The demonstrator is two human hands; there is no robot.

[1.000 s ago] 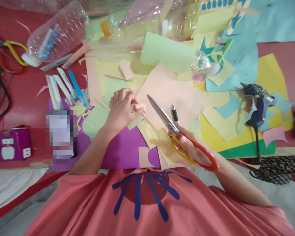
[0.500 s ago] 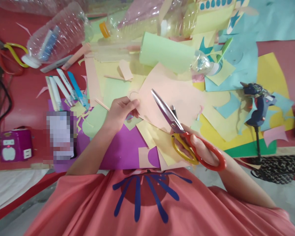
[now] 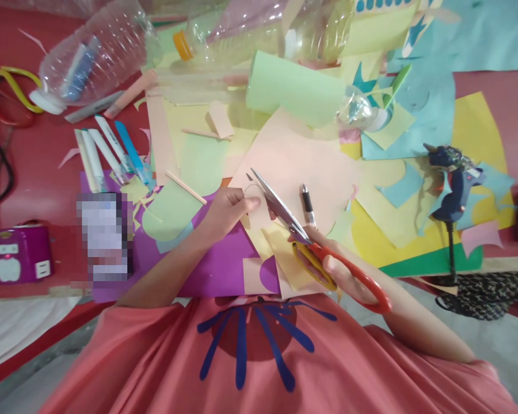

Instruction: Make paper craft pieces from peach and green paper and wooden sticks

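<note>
My left hand [image 3: 233, 210] pinches a small peach paper piece [image 3: 252, 192] between thumb and fingers. A thin curved line shows on that piece, which blends with the paper beneath it. My right hand [image 3: 336, 270] grips large scissors [image 3: 280, 210] with one red and one yellow handle loop. Their silver blades point up and left and lie against the right side of the small piece; the tips look slightly apart. Under both hands spreads a large peach sheet [image 3: 302, 149]. A black and white pen [image 3: 307, 202] rests on it, right of the blades.
Several markers [image 3: 107, 152] and a phone [image 3: 106, 236] lie left. Clear plastic bottles [image 3: 99, 57] and a green paper-wrapped bottle [image 3: 293, 86] are along the back. A dark blue glue gun [image 3: 453, 184] stands right. Purple paper [image 3: 216, 259] and coloured scraps cover the front.
My left hand has moved right and slightly down with the small paper piece. The scissors have shifted left and down, bringing the blades to the piece and uncovering the pen.
</note>
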